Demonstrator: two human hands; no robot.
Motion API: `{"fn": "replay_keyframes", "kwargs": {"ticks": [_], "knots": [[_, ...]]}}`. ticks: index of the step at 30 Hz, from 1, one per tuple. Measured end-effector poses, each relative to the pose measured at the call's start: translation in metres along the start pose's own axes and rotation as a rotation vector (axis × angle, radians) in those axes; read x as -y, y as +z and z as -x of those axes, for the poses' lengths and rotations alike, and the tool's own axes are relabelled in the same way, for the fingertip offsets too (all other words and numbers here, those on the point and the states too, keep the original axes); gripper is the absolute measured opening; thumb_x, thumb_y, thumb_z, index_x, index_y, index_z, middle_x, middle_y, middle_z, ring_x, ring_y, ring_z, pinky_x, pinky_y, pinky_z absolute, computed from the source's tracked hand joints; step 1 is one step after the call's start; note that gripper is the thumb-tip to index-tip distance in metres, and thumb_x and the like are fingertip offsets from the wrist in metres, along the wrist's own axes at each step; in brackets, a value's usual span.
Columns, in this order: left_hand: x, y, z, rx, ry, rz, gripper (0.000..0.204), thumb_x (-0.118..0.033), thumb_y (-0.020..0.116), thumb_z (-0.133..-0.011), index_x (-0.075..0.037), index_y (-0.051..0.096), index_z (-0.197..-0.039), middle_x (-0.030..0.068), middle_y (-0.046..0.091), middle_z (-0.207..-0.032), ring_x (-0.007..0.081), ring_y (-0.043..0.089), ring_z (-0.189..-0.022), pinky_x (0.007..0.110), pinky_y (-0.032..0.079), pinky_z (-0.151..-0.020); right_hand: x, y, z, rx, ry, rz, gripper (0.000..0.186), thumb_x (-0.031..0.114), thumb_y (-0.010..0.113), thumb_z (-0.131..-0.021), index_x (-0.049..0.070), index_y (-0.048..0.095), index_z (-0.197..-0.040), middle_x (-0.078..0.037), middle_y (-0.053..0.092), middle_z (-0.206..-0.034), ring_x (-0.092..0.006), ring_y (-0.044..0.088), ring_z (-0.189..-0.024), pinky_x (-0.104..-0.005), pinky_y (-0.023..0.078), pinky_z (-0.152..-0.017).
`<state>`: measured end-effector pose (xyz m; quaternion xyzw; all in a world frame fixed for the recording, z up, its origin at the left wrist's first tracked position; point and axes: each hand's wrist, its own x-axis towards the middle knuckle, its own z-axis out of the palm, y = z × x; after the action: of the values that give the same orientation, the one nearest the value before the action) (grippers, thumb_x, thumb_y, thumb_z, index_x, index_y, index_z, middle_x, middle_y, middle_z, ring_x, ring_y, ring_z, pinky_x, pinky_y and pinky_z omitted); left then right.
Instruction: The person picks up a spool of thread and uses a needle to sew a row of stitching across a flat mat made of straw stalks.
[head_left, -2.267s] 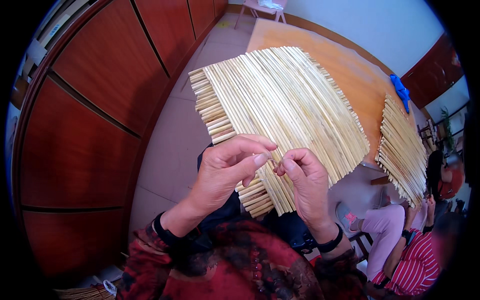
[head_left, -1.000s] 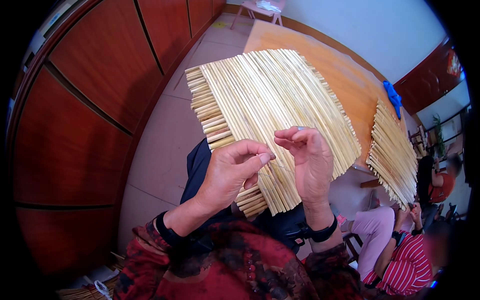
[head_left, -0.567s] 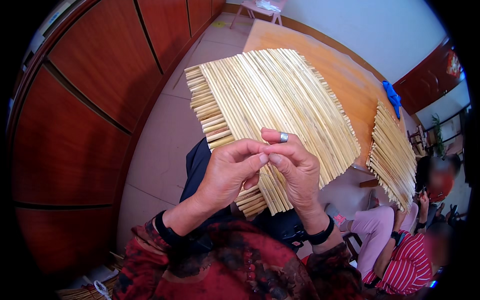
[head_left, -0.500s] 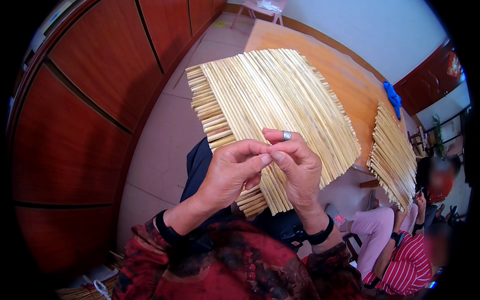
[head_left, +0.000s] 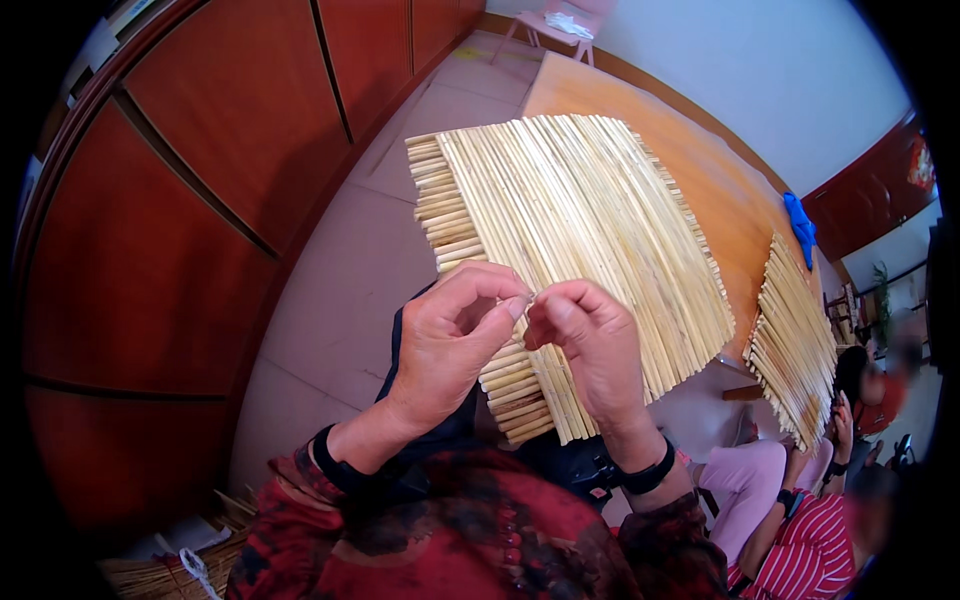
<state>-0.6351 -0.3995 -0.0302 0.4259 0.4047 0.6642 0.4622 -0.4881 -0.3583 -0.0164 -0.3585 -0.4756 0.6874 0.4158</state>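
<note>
A panel of straw-coloured stalks [head_left: 610, 220] lies before me, its near part over my lap and its far part on the table. Long stalks lie side by side on top, and the ends of a crosswise layer stick out along the left edge. Above its near left part, my left hand [head_left: 440, 335] is closed in a pinch of thumb and forefinger. Close beside it, my right hand [head_left: 595, 345] is also pinched, fingers curled. The fingertips are almost touching. Whatever lies between them is too small to make out.
A wooden table [head_left: 700, 140] carries a second stalk panel [head_left: 795, 345] and a blue cloth [head_left: 801, 230] at its right. Red-brown cabinets [head_left: 210, 150] line the left. A pink chair [head_left: 590, 18] stands far back. A co-worker in a striped shirt [head_left: 810, 540] sits at right; thin stalks [head_left: 150, 578] lie lower left.
My hands have drawn slightly apart, the right one turning so its ring no longer shows. The view has shifted, so the panel and table appear farther right and lower.
</note>
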Motion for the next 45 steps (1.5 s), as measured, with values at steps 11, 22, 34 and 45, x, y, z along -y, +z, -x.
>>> {"fn": "replay_keyframes", "kwargs": {"ticks": [11, 22, 34, 45], "knots": [[-0.007, -0.027, 0.008, -0.073, -0.004, -0.084, 0.008, 0.002, 0.056, -0.082, 0.001, 0.060, -0.088, 0.0053, 0.055, -0.098, 0.0064, 0.053, -0.079, 0.019, 0.045, -0.065, -0.017, 0.025, -0.012, 0.245, 0.112, 0.035, 0.013, 0.009, 0.057, -0.087, -0.001, 0.058, -0.095, -0.004, 0.060, -0.084, -0.0100, 0.058, -0.073, -0.0221, 0.049, -0.067], [-0.009, -0.050, 0.032, -0.361, 0.080, -0.236, 0.004, 0.004, 0.057, -0.081, 0.000, 0.058, -0.083, 0.0019, 0.047, -0.084, 0.0042, 0.048, -0.067, 0.018, 0.040, -0.058, -0.040, 0.057, -0.009, 0.234, 0.200, -0.026, 0.011, 0.008, 0.055, -0.088, -0.001, 0.055, -0.094, -0.007, 0.061, -0.081, -0.0162, 0.062, -0.075, -0.0294, 0.053, -0.071], [-0.007, -0.056, 0.038, -0.473, 0.205, -0.532, 0.007, 0.004, 0.060, -0.076, -0.001, 0.057, -0.080, 0.0030, 0.048, -0.077, 0.0069, 0.049, -0.063, 0.020, 0.041, -0.053, -0.058, 0.066, -0.009, 0.268, 0.243, -0.112, 0.011, 0.009, 0.054, -0.089, 0.000, 0.054, -0.095, -0.009, 0.063, -0.083, -0.0134, 0.062, -0.077, -0.0253, 0.050, -0.074], [-0.005, -0.056, 0.037, -0.470, 0.215, -0.506, 0.008, 0.004, 0.060, -0.076, -0.001, 0.056, -0.079, 0.0035, 0.048, -0.078, 0.0080, 0.051, -0.064, 0.020, 0.043, -0.053, -0.059, 0.070, -0.010, 0.255, 0.235, -0.111, 0.010, 0.009, 0.055, -0.088, 0.000, 0.055, -0.094, -0.008, 0.062, -0.082, -0.0130, 0.060, -0.077, -0.0255, 0.049, -0.073]]}}
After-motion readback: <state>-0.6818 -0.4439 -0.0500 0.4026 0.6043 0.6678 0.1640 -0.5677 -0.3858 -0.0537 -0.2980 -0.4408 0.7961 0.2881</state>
